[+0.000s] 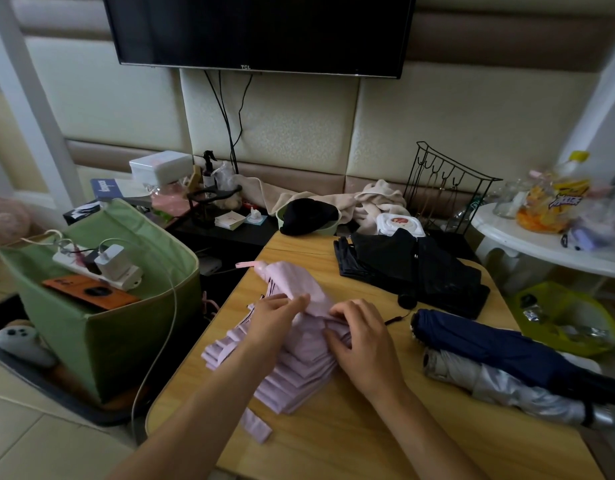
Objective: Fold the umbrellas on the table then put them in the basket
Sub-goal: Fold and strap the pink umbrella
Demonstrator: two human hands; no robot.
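Your wooden table [333, 441] ran from its far edge at twelve o'clock down to you at six, with rounded corners, and bare wood lay open at six o'clock in front of your forearms. At nine o'clock, just off the table's left edge, stood the green fabric basket [126, 341], soft-walled and boxy (a power strip [98, 265] and an orange phone [91, 292] lay on top of it, so its mouth was partly blocked).

The black umbrella [410, 271] lay flattened in loose pleats at one o'clock, near the far right edge. The navy umbrella [500, 351] and the silver umbrella [500, 386], both rolled into tubes, lay side by side and touching at three o'clock, close to the right edge.

The pink umbrella [299, 368] lay in the middle of the table, its pale matte cloth stacked in stepped pleats, its tip with a pink strap pointing to eleven o'clock. Your left hand [274, 317] pinched a fold of its cloth at the top, thumb against fingers. Your right hand [361, 337] curled over the cloth beside it, fingers gripping the gathered pleats. The umbrella sat directly under both hands.
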